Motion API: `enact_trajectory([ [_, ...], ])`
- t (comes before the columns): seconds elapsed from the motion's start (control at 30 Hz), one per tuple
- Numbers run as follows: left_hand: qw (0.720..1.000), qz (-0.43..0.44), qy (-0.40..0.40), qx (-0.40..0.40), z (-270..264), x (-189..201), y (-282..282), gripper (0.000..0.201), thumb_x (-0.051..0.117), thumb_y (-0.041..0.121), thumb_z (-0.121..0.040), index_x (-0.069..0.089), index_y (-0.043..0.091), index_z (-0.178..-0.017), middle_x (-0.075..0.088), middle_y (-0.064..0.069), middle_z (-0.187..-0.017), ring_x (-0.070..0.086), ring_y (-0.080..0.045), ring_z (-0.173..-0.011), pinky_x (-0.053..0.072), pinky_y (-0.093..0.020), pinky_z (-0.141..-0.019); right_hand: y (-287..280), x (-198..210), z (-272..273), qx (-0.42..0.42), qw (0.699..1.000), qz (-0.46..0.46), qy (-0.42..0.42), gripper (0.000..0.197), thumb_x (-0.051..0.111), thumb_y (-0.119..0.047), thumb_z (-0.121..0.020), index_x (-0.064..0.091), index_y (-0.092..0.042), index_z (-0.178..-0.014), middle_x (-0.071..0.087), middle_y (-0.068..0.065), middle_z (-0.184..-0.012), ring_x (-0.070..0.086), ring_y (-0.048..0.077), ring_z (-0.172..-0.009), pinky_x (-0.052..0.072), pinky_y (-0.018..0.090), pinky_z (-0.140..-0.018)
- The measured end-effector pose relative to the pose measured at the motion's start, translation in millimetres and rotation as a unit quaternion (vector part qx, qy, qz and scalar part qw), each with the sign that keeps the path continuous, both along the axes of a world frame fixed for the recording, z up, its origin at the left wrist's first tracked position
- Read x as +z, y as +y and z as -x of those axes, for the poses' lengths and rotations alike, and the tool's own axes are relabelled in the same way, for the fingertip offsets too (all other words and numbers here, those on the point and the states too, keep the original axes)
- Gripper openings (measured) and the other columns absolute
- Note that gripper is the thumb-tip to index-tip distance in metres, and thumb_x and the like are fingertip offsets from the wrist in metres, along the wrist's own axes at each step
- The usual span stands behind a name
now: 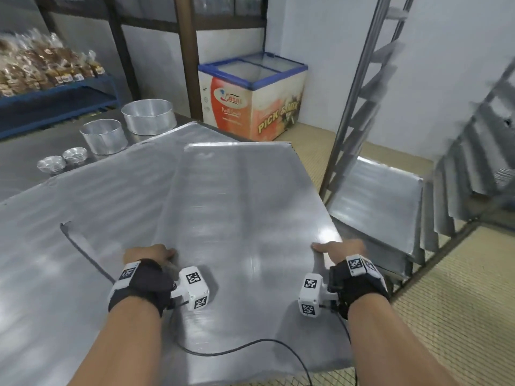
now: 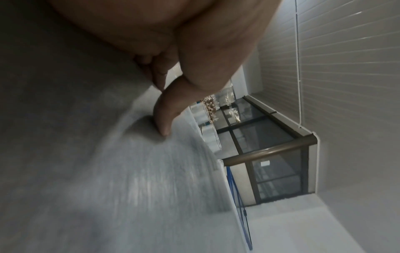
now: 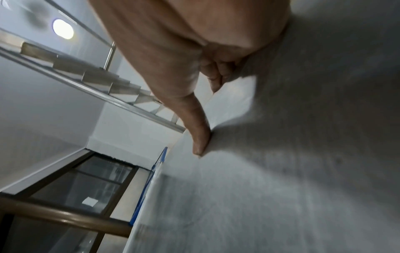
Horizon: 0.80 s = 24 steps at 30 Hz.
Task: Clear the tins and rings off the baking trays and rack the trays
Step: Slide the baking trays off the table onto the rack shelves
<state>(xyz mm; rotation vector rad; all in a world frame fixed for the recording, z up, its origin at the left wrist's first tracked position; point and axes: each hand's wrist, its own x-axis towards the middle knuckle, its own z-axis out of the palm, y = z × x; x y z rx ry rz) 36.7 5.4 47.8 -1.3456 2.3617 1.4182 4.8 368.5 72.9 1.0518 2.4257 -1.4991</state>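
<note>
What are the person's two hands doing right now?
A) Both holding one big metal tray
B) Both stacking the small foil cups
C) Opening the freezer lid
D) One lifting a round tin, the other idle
A: the left hand and right hand each grip an edge of the same tray, thumbs on top, while the tins sit untouched on the table.

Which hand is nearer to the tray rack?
Right. The right hand grips the tray at its edge beside the tray rack; the left hand holds the tray's opposite side.
</note>
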Motion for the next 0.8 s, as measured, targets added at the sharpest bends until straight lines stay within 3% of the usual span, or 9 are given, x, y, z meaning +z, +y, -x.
enact_trajectory([
  [0.1, 1.000, 0.011, -0.017, -0.014, -6, -7, 16, 0.038, 0.071, 0.036, -0.082, 0.072, 0.007, -0.106, 0.070, -0.006, -0.089, 0.068, -0.022, -0.085, 0.042, -0.021, -0.059, 27, -1, -28, -0.037, 0.999, 0.009, 0.004, 0.056, 0.092, -0.016, -0.062, 0.066, 0.004, -0.107, 0.072, 0.018, -0.098, 0.069, 0.034, -0.086, 0.057, 0.037, -0.078],
  [0.17, 0.999, 0.009, -0.026, -0.029, -6, -12, 26, 0.048, 0.082, 0.028, -0.073, 0.069, -0.005, -0.107, 0.071, -0.013, -0.099, 0.070, -0.028, -0.093, 0.053, -0.029, -0.069, 40, -1, -48, -0.062, 0.998, 0.015, -0.002, 0.045, 0.091, -0.013, -0.064, 0.064, 0.004, -0.094, 0.072, 0.019, -0.092, 0.069, 0.034, -0.082, 0.056, 0.035, -0.074],
  [0.27, 0.998, -0.009, -0.040, -0.047, -3, -10, 40, 0.064, 0.089, 0.034, -0.055, 0.072, -0.003, -0.104, 0.073, -0.013, -0.107, 0.071, -0.029, -0.097, 0.057, -0.039, -0.089, 53, 0, -72, -0.095, 0.995, 0.020, -0.010, 0.044, 0.092, -0.016, -0.062, 0.060, -0.003, -0.090, 0.070, 0.017, -0.090, 0.069, 0.036, -0.083, 0.059, 0.043, -0.081],
  [0.4, 0.996, -0.023, -0.021, -0.083, -8, 1, 60, 0.032, 0.076, 0.027, -0.084, 0.071, 0.000, -0.100, 0.067, -0.013, -0.107, 0.065, -0.027, -0.100, 0.049, -0.030, -0.085, 66, 2, -102, -0.138, 0.990, 0.022, -0.006, 0.055, 0.089, -0.015, -0.068, 0.060, 0.007, -0.110, 0.062, 0.016, -0.097, 0.060, 0.032, -0.088, 0.054, 0.037, -0.085],
  [0.53, 0.990, -0.019, -0.021, -0.136, -11, 6, 68, 0.020, 0.077, 0.019, -0.084, 0.069, 0.001, -0.083, 0.068, -0.013, -0.094, 0.061, -0.024, -0.081, 0.048, -0.031, -0.076, 66, 2, -134, -0.176, 0.984, 0.021, -0.009, 0.045, 0.089, -0.017, -0.065, 0.059, 0.004, -0.091, 0.068, 0.016, -0.099, 0.065, 0.035, -0.087, 0.058, 0.042, -0.080],
  [0.6, 0.990, -0.020, -0.012, -0.140, -12, 9, 72, 0.020, 0.076, 0.015, -0.083, 0.069, -0.002, -0.090, 0.067, -0.013, -0.094, 0.056, -0.022, -0.077, 0.041, -0.028, -0.071, 63, 2, -147, -0.196, 0.980, 0.027, -0.004, 0.048, 0.090, -0.016, -0.062, 0.064, 0.003, -0.097, 0.070, 0.016, -0.099, 0.066, 0.033, -0.081, 0.057, 0.035, -0.068],
  [0.67, 0.989, -0.025, 0.001, -0.144, -20, 21, 79, 0.021, 0.075, 0.011, -0.084, 0.067, -0.003, -0.098, 0.062, -0.013, -0.093, 0.053, -0.022, -0.078, 0.039, -0.027, -0.072, 62, 2, -160, -0.218, 0.975, 0.029, -0.004, 0.036, 0.087, -0.013, -0.066, 0.062, 0.002, -0.087, 0.069, 0.016, -0.094, 0.063, 0.029, -0.072, 0.053, 0.030, -0.062],
  [0.73, 0.985, -0.031, -0.001, -0.172, -15, 15, 82, 0.020, 0.075, 0.011, -0.084, 0.065, -0.001, -0.098, 0.060, -0.013, -0.094, 0.053, -0.023, -0.079, 0.040, -0.028, -0.072, 62, 2, -173, -0.240, 0.970, 0.035, 0.006, 0.032, 0.083, -0.009, -0.072, 0.053, 0.002, -0.073, 0.064, 0.015, -0.086, 0.056, 0.025, -0.066, 0.050, 0.028, -0.059],
  [0.8, 0.983, -0.054, -0.001, -0.174, -7, 13, 85, 0.024, 0.079, 0.011, -0.079, 0.068, -0.002, -0.096, 0.067, -0.010, -0.099, 0.060, -0.023, -0.082, 0.047, -0.029, -0.075, 60, 7, -189, -0.266, 0.963, 0.047, 0.018, 0.032, 0.081, -0.007, -0.076, 0.051, 0.005, -0.076, 0.059, 0.013, -0.082, 0.054, 0.026, -0.067, 0.040, 0.023, -0.049],
])
